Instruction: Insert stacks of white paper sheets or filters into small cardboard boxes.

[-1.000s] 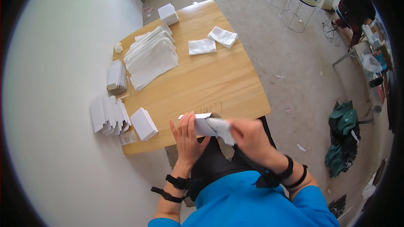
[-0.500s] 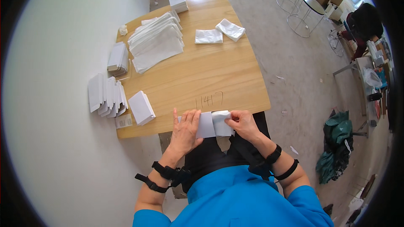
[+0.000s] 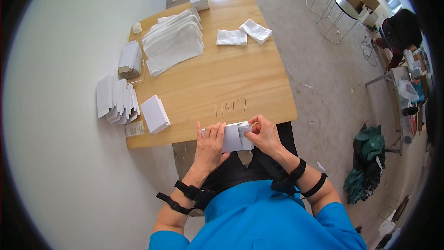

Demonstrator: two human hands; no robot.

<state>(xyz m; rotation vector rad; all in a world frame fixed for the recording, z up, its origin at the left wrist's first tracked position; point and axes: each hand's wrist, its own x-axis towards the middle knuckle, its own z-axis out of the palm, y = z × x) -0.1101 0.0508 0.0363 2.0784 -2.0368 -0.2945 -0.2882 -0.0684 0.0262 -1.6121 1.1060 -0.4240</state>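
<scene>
At the table's near edge, my left hand [image 3: 210, 142] holds a small flat white cardboard box [image 3: 231, 139], its fingers over the top and its thumb at the near side. The box's right end is open. Out of that end sticks a folded white plastic packet [image 3: 244, 135], partly inside the box. My right hand [image 3: 265, 135] pinches the packet's right edge between thumb and fingers. What lies inside the packet is hidden.
On the wooden table [image 3: 199, 97] stand a white box stack [image 3: 155, 114], flattened white boxes [image 3: 118, 99], a pile of white bags [image 3: 173, 41] and two folded white packets [image 3: 232, 37]. A wall [image 3: 69, 111] runs along the left. A person [image 3: 401, 30] works at the far right.
The packet has slid further left into the box, so less of it shows. My right hand has moved slightly with it, and my left hand has shifted a little right.
</scene>
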